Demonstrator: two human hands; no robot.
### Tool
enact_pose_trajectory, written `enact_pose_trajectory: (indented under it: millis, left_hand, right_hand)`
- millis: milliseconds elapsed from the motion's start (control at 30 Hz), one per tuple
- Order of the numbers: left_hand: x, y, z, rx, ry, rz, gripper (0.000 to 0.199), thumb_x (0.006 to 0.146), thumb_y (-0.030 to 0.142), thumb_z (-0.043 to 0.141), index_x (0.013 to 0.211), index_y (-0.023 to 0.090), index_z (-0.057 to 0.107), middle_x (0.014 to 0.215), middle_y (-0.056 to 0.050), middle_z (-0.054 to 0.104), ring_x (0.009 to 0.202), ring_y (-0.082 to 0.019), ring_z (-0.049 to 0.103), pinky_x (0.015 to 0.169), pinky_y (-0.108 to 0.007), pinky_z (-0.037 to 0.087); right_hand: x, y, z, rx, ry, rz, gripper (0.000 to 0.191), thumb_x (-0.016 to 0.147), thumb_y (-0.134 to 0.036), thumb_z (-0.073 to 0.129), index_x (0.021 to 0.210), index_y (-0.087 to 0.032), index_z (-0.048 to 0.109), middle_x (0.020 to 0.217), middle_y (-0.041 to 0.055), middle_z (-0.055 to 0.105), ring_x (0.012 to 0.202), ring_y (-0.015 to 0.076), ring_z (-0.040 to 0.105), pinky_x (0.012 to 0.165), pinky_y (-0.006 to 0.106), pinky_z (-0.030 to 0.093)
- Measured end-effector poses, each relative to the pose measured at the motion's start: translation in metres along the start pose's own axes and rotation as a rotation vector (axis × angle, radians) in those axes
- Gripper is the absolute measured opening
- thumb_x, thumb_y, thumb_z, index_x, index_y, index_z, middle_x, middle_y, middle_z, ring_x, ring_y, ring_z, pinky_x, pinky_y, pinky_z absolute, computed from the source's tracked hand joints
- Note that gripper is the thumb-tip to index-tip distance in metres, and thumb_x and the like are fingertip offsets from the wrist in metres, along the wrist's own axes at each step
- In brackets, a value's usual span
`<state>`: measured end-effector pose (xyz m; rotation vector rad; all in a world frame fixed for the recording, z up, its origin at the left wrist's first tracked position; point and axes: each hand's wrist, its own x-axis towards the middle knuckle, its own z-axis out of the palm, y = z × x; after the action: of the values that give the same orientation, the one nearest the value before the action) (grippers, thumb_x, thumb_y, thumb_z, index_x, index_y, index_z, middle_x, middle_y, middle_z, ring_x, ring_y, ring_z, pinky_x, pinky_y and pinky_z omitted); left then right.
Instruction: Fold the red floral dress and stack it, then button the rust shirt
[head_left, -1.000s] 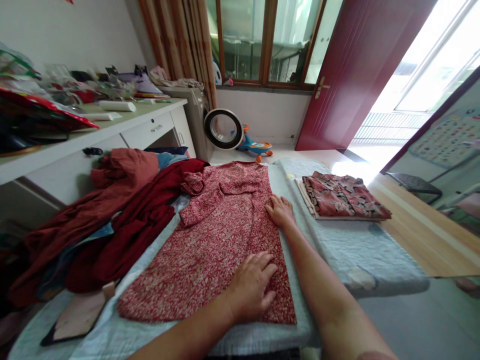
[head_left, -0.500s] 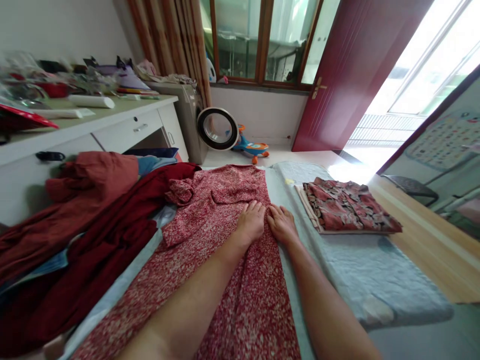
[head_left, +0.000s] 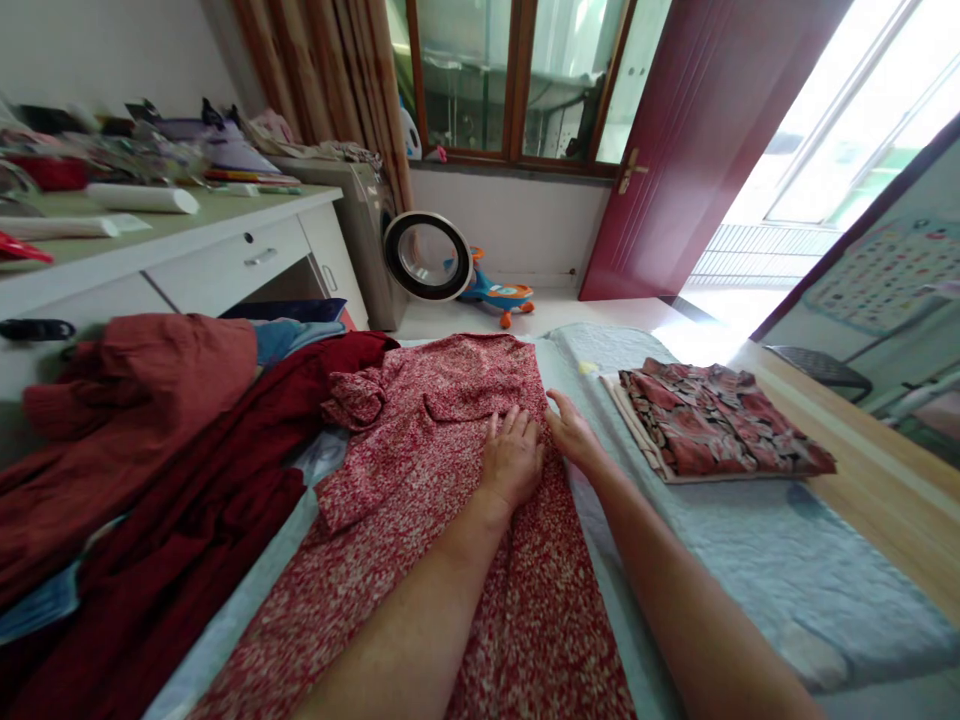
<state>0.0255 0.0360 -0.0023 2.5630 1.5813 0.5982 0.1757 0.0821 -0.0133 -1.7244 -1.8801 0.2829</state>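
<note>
Dress [head_left: 442, 440], spread over a sheet [head_left: 559, 362]. Left hand [head_left: 514, 458], fingers extended, lies flat on it, apparently for smoothness, gripping nothing; right hand [head_left: 575, 432], loosely open at its edge, holds nothing visible. Folded clothes [head_left: 727, 420], seemingly set aside.

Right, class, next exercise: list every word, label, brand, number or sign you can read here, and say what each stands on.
Readable text: none.
Pale wall chart with rows of small coloured marks: too blurred to read.
Grey front-loading washing machine: small mark at the top front, too small to read.
Red-and-white speckled fabric garment: no lettering visible.
</note>
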Motion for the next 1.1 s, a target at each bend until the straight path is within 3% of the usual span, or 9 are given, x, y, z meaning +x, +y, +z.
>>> enact_pose_trajectory:
  millis: [100, 233, 367, 467, 633, 733, 867, 1100]
  left_hand:
    - [0.002, -0.005, -0.002, 0.008, -0.019, -0.053, 0.045, 0.096, 0.035, 0.042, 0.137, 0.018, 0.049, 0.152, -0.010, 0.043, 0.145, -0.026, 0.028, 0.120, -0.054, 0.016]
    - [0.002, -0.011, 0.000, -0.005, -0.086, -0.106, 0.050, 0.094, 0.039, 0.045, 0.139, 0.017, 0.047, 0.149, -0.011, 0.046, 0.141, -0.028, 0.034, 0.117, -0.053, 0.024]
    - [0.003, -0.011, 0.000, -0.007, -0.072, -0.106, 0.050, 0.092, 0.039, 0.049, 0.137, 0.017, 0.049, 0.147, -0.011, 0.048, 0.139, -0.028, 0.036, 0.114, -0.051, 0.028]
    - [0.004, -0.010, 0.000, -0.007, -0.055, -0.108, 0.048, 0.091, 0.039, 0.052, 0.135, 0.018, 0.051, 0.145, -0.011, 0.050, 0.137, -0.029, 0.037, 0.113, -0.050, 0.029]
    - [0.005, -0.011, 0.000, -0.005, -0.045, -0.099, 0.046, 0.090, 0.039, 0.053, 0.130, 0.018, 0.053, 0.142, -0.010, 0.052, 0.135, -0.029, 0.039, 0.111, -0.048, 0.031]
    - [0.005, -0.012, 0.000, -0.009, -0.054, -0.107, 0.044, 0.091, 0.040, 0.052, 0.130, 0.019, 0.054, 0.142, -0.010, 0.052, 0.135, -0.029, 0.038, 0.111, -0.048, 0.030]
    - [0.006, -0.010, -0.001, -0.025, -0.060, -0.120, 0.043, 0.091, 0.039, 0.052, 0.129, 0.019, 0.054, 0.142, -0.010, 0.052, 0.135, -0.029, 0.038, 0.112, -0.049, 0.029]
    - [0.007, -0.009, 0.000, -0.054, -0.051, -0.147, 0.045, 0.088, 0.037, 0.054, 0.129, 0.020, 0.054, 0.142, -0.010, 0.052, 0.135, -0.029, 0.038, 0.112, -0.051, 0.029]
  right_hand:
    - [0.026, -0.011, 0.010, -0.074, -0.045, -0.039, 0.053, 0.092, -0.021, 0.032, 0.144, -0.016, 0.042, 0.148, 0.0083, 0.047, 0.136, 0.0167, 0.042, 0.113, 0.032, 0.032]
    - [0.039, -0.011, 0.018, -0.200, -0.144, -0.045, 0.049, 0.095, -0.028, 0.037, 0.143, -0.020, 0.044, 0.152, 0.0060, 0.042, 0.139, 0.0185, 0.037, 0.114, 0.036, 0.027]
    - [0.049, -0.010, 0.014, -0.293, -0.155, -0.051, 0.037, 0.096, -0.035, 0.038, 0.123, -0.024, 0.061, 0.136, 0.0062, 0.059, 0.125, 0.0225, 0.050, 0.106, 0.037, 0.034]
    - [0.069, -0.014, 0.011, -0.329, -0.133, -0.003, 0.037, 0.097, -0.029, 0.033, 0.112, -0.022, 0.066, 0.119, 0.0095, 0.067, 0.115, 0.0241, 0.056, 0.101, 0.037, 0.037]
    - [0.107, -0.013, 0.021, -0.265, -0.147, -0.034, 0.046, 0.097, -0.027, 0.033, 0.141, -0.023, 0.046, 0.146, 0.0068, 0.050, 0.131, 0.0202, 0.045, 0.108, 0.035, 0.031]
    - [0.121, -0.005, 0.030, -0.245, -0.190, -0.047, 0.045, 0.098, -0.033, 0.035, 0.140, -0.024, 0.048, 0.150, 0.0040, 0.046, 0.136, 0.0189, 0.039, 0.111, 0.036, 0.028]
    - [0.134, 0.005, 0.034, -0.249, -0.187, -0.033, 0.044, 0.098, -0.038, 0.033, 0.136, -0.024, 0.052, 0.147, 0.0035, 0.049, 0.133, 0.0208, 0.042, 0.110, 0.038, 0.028]
    - [0.159, 0.012, 0.035, -0.275, -0.124, -0.018, 0.049, 0.095, -0.026, 0.032, 0.141, -0.029, 0.048, 0.146, 0.0009, 0.049, 0.130, 0.0237, 0.040, 0.107, 0.040, 0.032]
